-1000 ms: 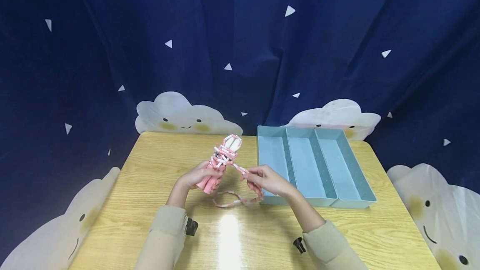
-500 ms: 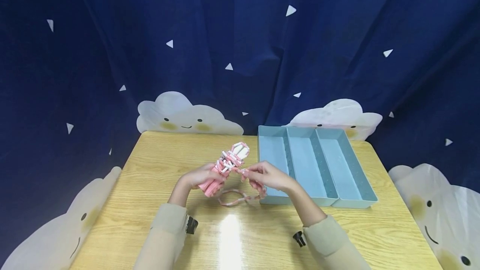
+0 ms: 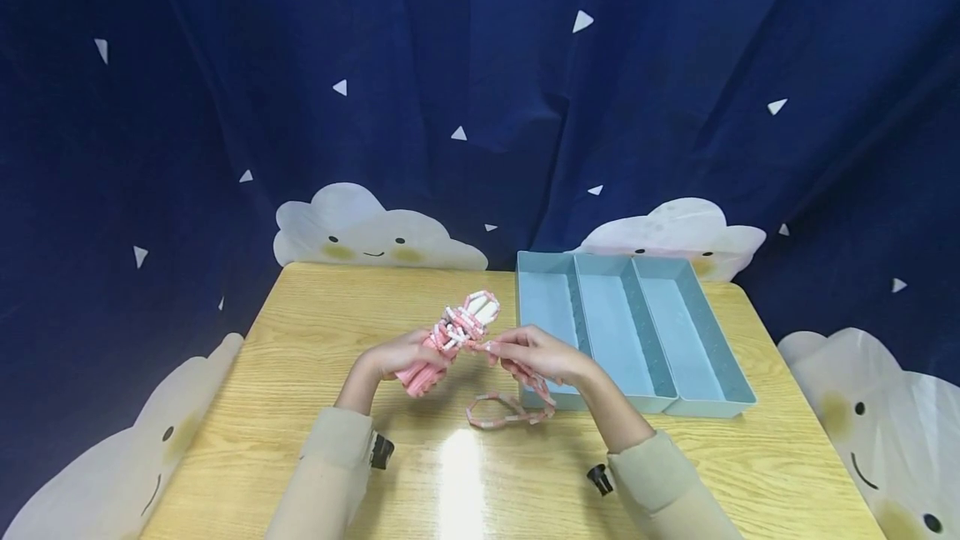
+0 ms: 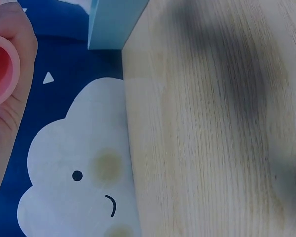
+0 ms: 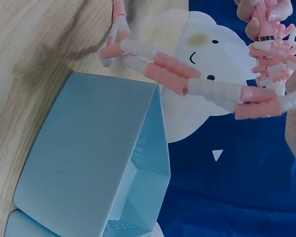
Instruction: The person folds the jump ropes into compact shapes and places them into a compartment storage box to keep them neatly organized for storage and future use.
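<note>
Fingers of the left hand (image 3: 402, 354) are curled round a pair of pink handles (image 3: 422, 375), held at a slant above the middle of the wooden bench (image 3: 315, 307). A pink-and-white beaded rope (image 3: 460, 328) wraps in a bundle round the handles' upper part, with white ends showing beyond it. Fingers of the right hand (image 3: 543, 354) pinch a strand leading from the bundle, near the left hand. From the right hand a loop of the rope hangs down; whether it touches the bench is hard to tell. Just beside that hand, on the right of the bench, sit blue trays (image 3: 633, 402) with three long compartments side by side. Behind hangs a dark blue curtain (image 3: 420, 40) with white triangles and smiling clouds. Both sleeves (image 3: 330, 448) are beige.
</note>
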The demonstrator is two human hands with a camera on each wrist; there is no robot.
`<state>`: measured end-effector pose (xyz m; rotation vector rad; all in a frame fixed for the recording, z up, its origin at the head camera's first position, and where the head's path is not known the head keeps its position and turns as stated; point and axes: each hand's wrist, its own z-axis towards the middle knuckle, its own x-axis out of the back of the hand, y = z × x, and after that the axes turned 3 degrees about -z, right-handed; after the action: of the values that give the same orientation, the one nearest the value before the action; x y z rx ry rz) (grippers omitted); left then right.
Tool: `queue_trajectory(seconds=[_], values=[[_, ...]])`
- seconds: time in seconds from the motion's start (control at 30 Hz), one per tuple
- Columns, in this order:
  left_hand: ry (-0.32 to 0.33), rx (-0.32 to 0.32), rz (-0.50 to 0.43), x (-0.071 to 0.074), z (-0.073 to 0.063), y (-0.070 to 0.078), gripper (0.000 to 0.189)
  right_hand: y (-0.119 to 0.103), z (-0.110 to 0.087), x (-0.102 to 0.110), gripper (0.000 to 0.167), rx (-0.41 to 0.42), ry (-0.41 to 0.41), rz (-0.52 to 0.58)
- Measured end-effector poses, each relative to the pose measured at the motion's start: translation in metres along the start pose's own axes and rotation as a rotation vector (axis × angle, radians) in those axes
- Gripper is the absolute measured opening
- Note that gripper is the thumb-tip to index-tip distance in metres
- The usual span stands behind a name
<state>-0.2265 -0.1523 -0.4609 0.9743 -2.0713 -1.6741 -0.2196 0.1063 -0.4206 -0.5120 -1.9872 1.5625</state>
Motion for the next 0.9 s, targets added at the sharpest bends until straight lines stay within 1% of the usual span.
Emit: queue_trajectory(seconds=[0.1,0.2,0.37,0.47,0.6,0.77,0.9], values=[[-0.019,0.001,0.005,0.001,-0.001,0.0,0.009,0.0,0.0,0.0,0.031,-0.02,0.034,-0.013],[-0.031,0.002,0.009,0.002,-0.003,0.0,0.009,0.0,0.0,0.0,0.03,-0.023,0.05,-0.04],[-0.03,0.016,0.013,0.003,-0.006,0.001,0.01,-0.002,0.0,0.0,0.031,-0.007,0.05,-0.098],[-0.038,0.023,0.009,0.002,-0.008,0.001,0.011,-0.004,0.001,0.001,0.031,-0.021,0.048,-0.136],[-0.045,0.036,0.014,0.002,-0.01,0.0,0.009,-0.007,0.002,0.001,0.03,-0.029,0.044,-0.218],[-0.046,0.069,0.034,0.0,-0.01,0.001,0.012,-0.009,0.004,0.001,0.03,-0.002,0.043,-0.3],[-0.045,0.088,0.046,-0.002,-0.011,0.001,0.017,-0.012,0.005,0.002,0.026,0.028,0.049,-0.354]])
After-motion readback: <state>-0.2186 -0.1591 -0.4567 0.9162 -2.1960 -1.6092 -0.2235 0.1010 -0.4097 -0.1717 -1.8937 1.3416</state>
